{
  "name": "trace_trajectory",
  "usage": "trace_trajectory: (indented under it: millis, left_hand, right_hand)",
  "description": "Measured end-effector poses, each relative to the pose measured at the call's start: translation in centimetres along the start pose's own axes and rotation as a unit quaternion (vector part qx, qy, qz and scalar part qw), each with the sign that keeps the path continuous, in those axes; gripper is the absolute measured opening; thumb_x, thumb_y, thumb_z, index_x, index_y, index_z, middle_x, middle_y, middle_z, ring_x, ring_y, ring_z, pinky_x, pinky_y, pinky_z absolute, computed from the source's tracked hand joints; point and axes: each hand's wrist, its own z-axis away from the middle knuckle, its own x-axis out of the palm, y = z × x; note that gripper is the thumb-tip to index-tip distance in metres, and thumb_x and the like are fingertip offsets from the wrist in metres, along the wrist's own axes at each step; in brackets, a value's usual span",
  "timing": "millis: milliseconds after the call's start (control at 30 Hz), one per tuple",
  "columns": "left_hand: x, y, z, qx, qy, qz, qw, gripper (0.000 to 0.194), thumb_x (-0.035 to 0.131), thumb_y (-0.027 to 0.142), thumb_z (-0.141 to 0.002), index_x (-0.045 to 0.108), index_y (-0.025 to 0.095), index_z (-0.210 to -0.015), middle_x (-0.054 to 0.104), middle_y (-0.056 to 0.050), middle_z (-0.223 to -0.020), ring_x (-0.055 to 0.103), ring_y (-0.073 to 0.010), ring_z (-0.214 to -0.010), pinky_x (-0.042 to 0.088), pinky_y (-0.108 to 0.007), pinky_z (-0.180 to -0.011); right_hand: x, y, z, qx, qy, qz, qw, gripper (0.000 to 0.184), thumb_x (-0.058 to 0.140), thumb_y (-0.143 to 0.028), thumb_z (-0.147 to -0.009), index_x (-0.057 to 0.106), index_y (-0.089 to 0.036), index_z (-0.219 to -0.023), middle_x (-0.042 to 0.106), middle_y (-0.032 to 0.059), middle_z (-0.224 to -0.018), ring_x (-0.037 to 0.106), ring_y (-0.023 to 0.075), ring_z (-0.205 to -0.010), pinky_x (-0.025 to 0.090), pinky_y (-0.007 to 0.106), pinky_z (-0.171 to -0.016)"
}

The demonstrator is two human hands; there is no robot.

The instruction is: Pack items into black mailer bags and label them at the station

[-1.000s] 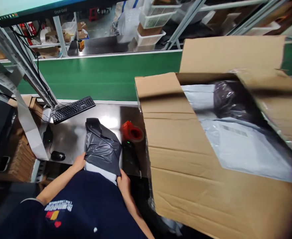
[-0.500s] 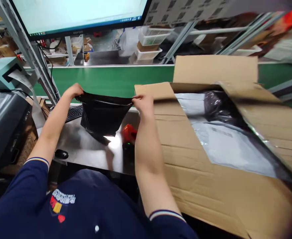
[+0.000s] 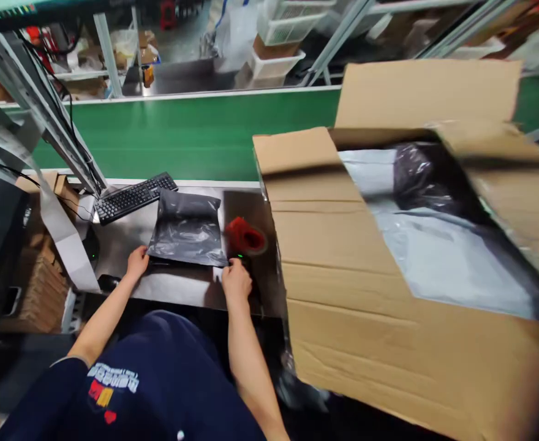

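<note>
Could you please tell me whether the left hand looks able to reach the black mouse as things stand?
Probably yes: the black mouse lies close to the left hand on the tabletop, with nothing seemingly between, though the fingers would first need to release the corner of the dark bag.

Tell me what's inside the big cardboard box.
Pale plastic packaging and dark, glossy plastic show inside the cardboard box; whatever lies beneath them or under its flaps is covered.

Blk bag (image 3: 188, 229): glossy, crinkly plastic.
</note>
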Motion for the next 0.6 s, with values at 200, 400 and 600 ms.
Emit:
trace_trajectory:
  millis: [200, 400, 600]
  left_hand:
    - [4.0, -7.4, 3.5, -0.128, -0.068, 0.095, 0.985, 0.020, 0.080, 0.029, -0.084, 0.065, 0.019, -0.075, 0.071, -0.003, -0.068, 0.071, -0.0194, -0.066, 0.054, -0.027, -0.066]
    - [3.8, -9.5, 4.5, -0.229, -0.092, 0.214, 0.945, 0.044, 0.089, 0.051, -0.078, 0.060, 0.017, -0.075, 0.069, -0.001, -0.063, 0.063, -0.0106, -0.049, 0.045, -0.018, -0.048]
    - [3.1, -9.8, 4.5, -0.252, -0.078, 0.262, 0.928, 0.045, 0.092, 0.049, -0.076, 0.060, 0.017, -0.078, 0.071, 0.000, -0.069, 0.067, -0.0112, -0.052, 0.051, -0.019, -0.049]
  right_hand:
    - [7.9, 3.7, 6.8, -0.137, -0.067, -0.057, 0.987, 0.035, 0.047, -0.028, -0.096, 0.073, -0.017, -0.118, 0.072, 0.0180, -0.115, 0.068, 0.0319, -0.107, 0.055, 0.044, -0.095]
    - [13.1, -0.4, 10.0, -0.062, -0.135, -0.262, 0.954, 0.026, 0.064, -0.043, -0.084, 0.066, -0.022, -0.101, 0.069, 0.0088, -0.097, 0.067, 0.0262, -0.087, 0.058, 0.042, -0.089]
    - [11.2, 3.4, 4.6, 0.137, 0.047, -0.298, 0.943, 0.072, 0.073, -0.037, -0.062, 0.050, -0.018, -0.128, 0.059, 0.0182, -0.127, 0.060, 0.0328, -0.115, 0.055, 0.051, -0.100]
